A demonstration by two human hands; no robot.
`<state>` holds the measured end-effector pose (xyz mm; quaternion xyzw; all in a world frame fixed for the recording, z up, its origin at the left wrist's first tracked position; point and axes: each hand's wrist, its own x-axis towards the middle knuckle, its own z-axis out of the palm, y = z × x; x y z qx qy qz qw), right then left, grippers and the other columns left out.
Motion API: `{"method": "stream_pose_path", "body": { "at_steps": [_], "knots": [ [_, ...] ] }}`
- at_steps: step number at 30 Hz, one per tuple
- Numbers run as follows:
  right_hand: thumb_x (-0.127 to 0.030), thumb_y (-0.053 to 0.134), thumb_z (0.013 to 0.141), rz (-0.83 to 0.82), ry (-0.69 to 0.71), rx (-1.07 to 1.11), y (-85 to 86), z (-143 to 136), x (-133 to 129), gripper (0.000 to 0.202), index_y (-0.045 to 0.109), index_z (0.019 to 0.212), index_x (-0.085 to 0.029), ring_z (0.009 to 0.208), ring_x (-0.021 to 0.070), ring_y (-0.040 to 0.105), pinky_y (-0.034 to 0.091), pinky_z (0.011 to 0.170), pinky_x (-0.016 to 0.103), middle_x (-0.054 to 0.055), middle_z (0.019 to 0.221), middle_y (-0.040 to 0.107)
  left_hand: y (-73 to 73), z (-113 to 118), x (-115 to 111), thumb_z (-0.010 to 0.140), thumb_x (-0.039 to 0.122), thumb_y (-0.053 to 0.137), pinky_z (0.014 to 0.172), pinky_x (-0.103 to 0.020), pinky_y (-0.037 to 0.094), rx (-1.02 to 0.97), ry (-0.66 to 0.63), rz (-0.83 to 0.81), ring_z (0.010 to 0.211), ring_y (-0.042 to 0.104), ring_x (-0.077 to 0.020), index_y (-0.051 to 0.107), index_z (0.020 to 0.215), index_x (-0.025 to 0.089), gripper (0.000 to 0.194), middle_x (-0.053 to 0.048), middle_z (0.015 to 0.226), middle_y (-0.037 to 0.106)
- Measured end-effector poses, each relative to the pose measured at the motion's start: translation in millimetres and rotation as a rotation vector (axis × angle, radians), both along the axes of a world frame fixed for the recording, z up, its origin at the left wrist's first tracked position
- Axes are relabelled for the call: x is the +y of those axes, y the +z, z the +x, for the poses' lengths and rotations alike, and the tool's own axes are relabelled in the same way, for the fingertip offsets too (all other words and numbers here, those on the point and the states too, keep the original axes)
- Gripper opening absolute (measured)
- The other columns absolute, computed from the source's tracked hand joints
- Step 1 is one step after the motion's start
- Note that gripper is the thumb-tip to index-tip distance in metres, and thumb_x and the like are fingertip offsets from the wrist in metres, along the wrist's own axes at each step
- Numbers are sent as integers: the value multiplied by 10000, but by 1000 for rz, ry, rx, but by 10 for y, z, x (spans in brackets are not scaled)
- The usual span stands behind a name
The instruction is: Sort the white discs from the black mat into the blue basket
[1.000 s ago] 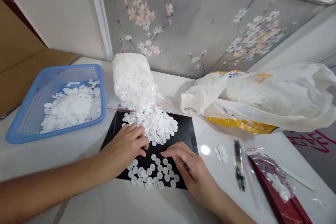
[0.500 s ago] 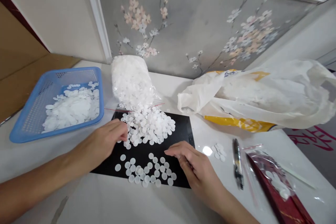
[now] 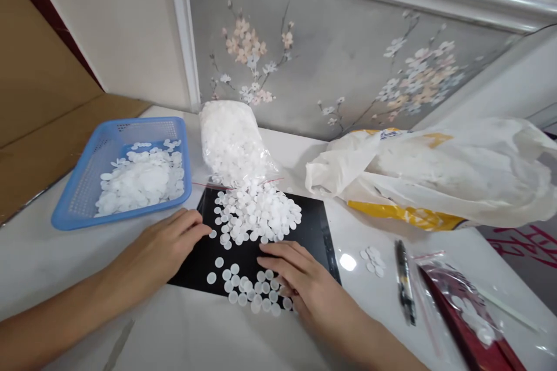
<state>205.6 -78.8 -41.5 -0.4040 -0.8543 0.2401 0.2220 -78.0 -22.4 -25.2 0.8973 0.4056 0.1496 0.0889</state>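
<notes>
A heap of small round white plastic discs point(image 3: 278, 214) lies on a black board point(image 3: 311, 223), with a looser scatter of discs point(image 3: 243, 287) along the board's front edge. At the board's left edge my left hand point(image 3: 172, 240) has thumb and forefinger pinched together, with a single disc point(image 3: 213, 234) at their tips. My right hand point(image 3: 300, 278) reaches over the right part of the scatter, fingers stretched out and slightly apart, hiding some discs. Its fingertips point at the front of the heap. A clear bag point(image 3: 232, 139) full of discs opens onto the heap from behind.
A blue basket point(image 3: 65, 203) holding more discs stands at the left. On the right are a white-and-yellow plastic bag point(image 3: 435, 177), a few loose discs point(image 3: 373, 261), a black pen point(image 3: 404, 284) and a red packet point(image 3: 470, 313). A floral wall panel point(image 3: 348, 58) rises behind.
The view has shifted, so most things sit further right and lower. My left hand has moved back from the heap towards the board's left edge. My right hand now covers part of the scatter.
</notes>
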Motion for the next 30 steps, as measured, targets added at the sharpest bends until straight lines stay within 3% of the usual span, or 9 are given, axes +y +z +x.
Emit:
{"method": "stream_pose_path", "body": {
  "at_steps": [3, 6, 9, 14, 18, 21, 26, 30],
  "knots": [
    [78, 402, 789, 94, 3, -119, -55, -120, 159, 585, 542, 1326, -107, 1329, 275, 450, 478, 1041, 471, 159, 1427, 516, -117, 82, -20, 962, 113, 362, 892, -355, 528, 77, -96, 80, 1112, 600, -232, 613, 1175, 209, 343, -100, 1216, 624],
    [28, 443, 839, 146, 45, -239, -87, -214, 236, 574, 472, 1400, -92, 1395, 314, 358, 451, 1057, 513, 160, 1498, 433, -271, 93, -81, 937, 119, 420, 997, -421, 497, 86, -160, 112, 1214, 558, -266, 584, 1240, 217, 358, -98, 1306, 612],
    [-24, 459, 877, 138, 66, -263, -87, -198, 170, 510, 507, 1376, -124, 1362, 298, 407, 464, 1041, 487, 138, 1469, 479, -362, 25, -142, 913, 70, 426, 998, -403, 500, 84, -187, 95, 1230, 553, -267, 567, 1275, 249, 428, -79, 1366, 579],
    [-24, 448, 869, 66, 19, -69, -61, -9, 24, 414, 625, 1209, -179, 1183, 247, 558, 534, 930, 411, 116, 1251, 651, -219, 4, -65, 967, 118, 399, 900, -319, 539, -63, -186, 103, 1128, 610, -228, 648, 1119, 233, 312, -84, 1247, 622],
    [-48, 405, 904, -4, -222, 126, -89, 69, 81, 341, 658, 1080, -196, 814, 177, 652, 575, 663, 283, 89, 969, 660, -34, 216, 91, 980, 124, 397, 714, -257, 526, -126, -221, 24, 880, 631, -170, 659, 980, 192, 270, -59, 997, 639],
    [-123, 504, 922, -63, -363, 161, -112, 42, 139, 190, 675, 953, -197, 705, 152, 636, 554, 625, 252, 45, 841, 615, -20, 417, 156, 942, 135, 498, 632, -269, 471, -31, -263, -29, 769, 585, -174, 643, 919, 176, 153, -33, 862, 590],
    [-124, 660, 848, -141, -317, 107, -121, -82, 172, 141, 679, 967, -196, 657, 123, 627, 524, 593, 211, 19, 840, 593, -105, 614, 225, 862, 70, 580, 587, -258, 399, 31, -220, -65, 705, 547, -163, 589, 776, 163, 127, -6, 795, 541],
    [-85, 604, 842, -47, -239, 36, -146, -169, 219, 175, 686, 951, -194, 610, 102, 608, 510, 581, 206, 32, 887, 612, -125, 602, 253, 893, 78, 534, 605, -261, 386, -22, -226, -109, 699, 541, -156, 595, 753, 170, 179, 2, 783, 535]
  ]
}}
